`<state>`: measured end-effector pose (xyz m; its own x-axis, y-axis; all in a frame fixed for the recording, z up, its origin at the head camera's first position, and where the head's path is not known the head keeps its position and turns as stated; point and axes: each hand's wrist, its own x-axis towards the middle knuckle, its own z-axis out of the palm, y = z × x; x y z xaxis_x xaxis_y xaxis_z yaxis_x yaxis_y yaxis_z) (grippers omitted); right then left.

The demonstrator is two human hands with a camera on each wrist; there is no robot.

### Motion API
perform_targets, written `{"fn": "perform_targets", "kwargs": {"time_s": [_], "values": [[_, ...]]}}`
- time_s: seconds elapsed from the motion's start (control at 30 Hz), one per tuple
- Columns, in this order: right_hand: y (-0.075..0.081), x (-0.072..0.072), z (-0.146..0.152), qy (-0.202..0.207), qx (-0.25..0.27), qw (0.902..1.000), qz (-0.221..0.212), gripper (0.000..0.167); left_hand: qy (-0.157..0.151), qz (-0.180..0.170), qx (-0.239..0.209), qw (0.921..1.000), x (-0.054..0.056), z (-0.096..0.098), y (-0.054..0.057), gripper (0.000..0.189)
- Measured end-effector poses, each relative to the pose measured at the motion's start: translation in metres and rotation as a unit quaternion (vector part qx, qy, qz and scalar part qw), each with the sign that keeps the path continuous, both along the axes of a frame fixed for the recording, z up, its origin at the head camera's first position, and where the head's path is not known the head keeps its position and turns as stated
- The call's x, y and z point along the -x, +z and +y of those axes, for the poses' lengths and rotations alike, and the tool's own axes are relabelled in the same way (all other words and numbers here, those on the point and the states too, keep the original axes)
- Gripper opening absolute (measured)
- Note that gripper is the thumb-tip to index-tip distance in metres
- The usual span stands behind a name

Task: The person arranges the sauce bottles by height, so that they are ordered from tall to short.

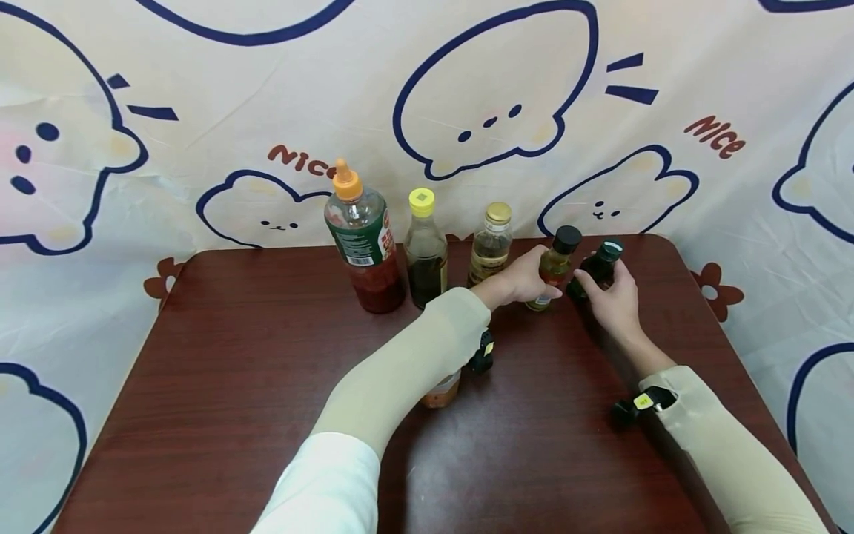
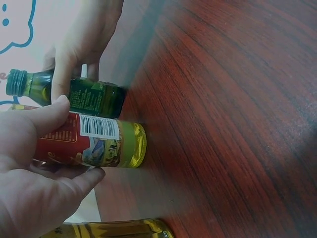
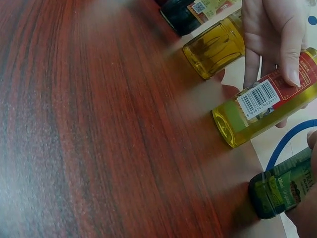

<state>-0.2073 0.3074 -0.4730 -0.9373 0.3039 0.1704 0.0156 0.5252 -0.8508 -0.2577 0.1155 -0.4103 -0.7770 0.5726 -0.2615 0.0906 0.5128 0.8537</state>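
Note:
With curled fingers and thumb, my left hand (image 1: 520,280) grips a small glass bottle of yellow oil (image 1: 557,264) with a black cap. Its red label and barcode show in both wrist views, and the bottle (image 3: 255,111) stands near the back of the table. Just to its right, my right hand (image 1: 615,302) holds a dark green glass oil bottle (image 1: 600,264) between thumb and fingers. In the left wrist view this green bottle (image 2: 91,96) is close beside the yellow oil bottle (image 2: 106,139). Part of each bottle is hidden behind the fingers.
Left of my hands stand a gold-capped oil bottle (image 1: 491,248), a yellow-capped bottle of dark liquid (image 1: 425,256) and a large red sauce bottle (image 1: 367,256) with an orange nozzle. My left forearm partly covers a jar (image 1: 442,394). A printed curtain (image 1: 320,89) hangs behind the brown table (image 1: 253,356).

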Motion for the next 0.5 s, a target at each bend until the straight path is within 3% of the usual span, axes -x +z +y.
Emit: {"fn": "perform_targets", "kwargs": {"time_s": [0.5], "values": [[0.0022,-0.0024,-0.0007,0.005,-0.003,1.0,0.004,0.051,0.013,0.006,-0.006,0.9999,-0.002,0.0009,0.0002,0.063]]}}
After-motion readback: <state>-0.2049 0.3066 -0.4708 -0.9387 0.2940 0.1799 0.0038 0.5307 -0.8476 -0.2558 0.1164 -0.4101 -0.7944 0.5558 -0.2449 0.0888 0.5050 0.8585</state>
